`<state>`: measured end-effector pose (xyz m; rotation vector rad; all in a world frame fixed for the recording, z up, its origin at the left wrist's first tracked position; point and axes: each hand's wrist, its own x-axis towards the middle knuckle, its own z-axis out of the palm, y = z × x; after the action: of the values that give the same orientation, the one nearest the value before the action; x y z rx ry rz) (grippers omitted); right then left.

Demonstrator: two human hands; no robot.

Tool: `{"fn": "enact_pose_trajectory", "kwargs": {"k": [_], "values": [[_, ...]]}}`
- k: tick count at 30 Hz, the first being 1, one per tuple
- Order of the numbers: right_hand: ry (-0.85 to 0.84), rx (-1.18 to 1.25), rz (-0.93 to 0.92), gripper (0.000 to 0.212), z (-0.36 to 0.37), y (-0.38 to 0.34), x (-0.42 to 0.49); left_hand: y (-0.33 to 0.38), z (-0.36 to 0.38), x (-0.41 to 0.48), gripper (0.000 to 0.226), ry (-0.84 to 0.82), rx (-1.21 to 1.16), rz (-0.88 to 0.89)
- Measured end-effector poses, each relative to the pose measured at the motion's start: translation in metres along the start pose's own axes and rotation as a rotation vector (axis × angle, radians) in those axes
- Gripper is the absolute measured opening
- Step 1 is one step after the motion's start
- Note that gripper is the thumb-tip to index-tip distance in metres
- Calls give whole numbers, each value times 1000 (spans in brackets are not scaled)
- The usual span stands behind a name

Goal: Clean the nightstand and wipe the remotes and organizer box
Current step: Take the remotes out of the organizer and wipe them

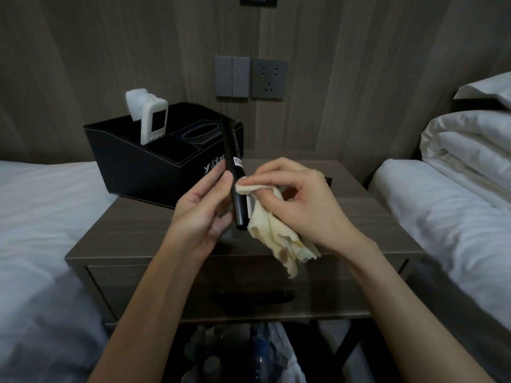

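Between two white-sheeted beds (pixel 41 217), a person stands over the brown table (pixel 138 225), whose top carries a black organizer box (pixel 132 167) at its rear left corner. Both arms reach in above the table's front half. The left hand (pixel 199 211) is closed on a slim black remote (pixel 233 172), thumb and fingertips pinching its lower half so that it stands nearly upright, its top leaning back in front of the box. The right hand (pixel 298 200) is curled round a cream cloth (pixel 276 233), bunching it and pressing one corner against the remote's right side while the rest hangs loose below the palm. The hold on the remote looks light: a firm stroke from the cloth could twist it out of the pinch, letting it drop onto the table or past the front edge toward the bag of bottles (pixel 249 355) beneath. A brownish mark on the cloth's hanging part could smear anything it is dragged across. A white remote (pixel 154 121) stands upright in one of the box's rear left compartments, apparently untouched; whether the box or table has been wiped cannot be told.
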<state>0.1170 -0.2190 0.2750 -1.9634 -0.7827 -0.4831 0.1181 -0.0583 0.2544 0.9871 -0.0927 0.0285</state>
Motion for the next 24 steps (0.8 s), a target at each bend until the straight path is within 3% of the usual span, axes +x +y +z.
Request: {"fn": "enact_pose_trajectory", "kwargs": {"k": [12, 15, 20, 24], "values": [[-226, -43, 2, 28, -5, -1, -11, 5, -13, 7, 45, 42, -47, 23], [-64, 20, 26, 27, -18, 0, -5, 4, -8, 5, 45, -17, -50, -11], [329, -66, -15, 23, -29, 4, 7, -5, -1, -3, 54, -277, 47, -103], [455, -179, -50, 24, -31, 6, 13, -15, 8, -10, 44, -375, 76, -144]]}}
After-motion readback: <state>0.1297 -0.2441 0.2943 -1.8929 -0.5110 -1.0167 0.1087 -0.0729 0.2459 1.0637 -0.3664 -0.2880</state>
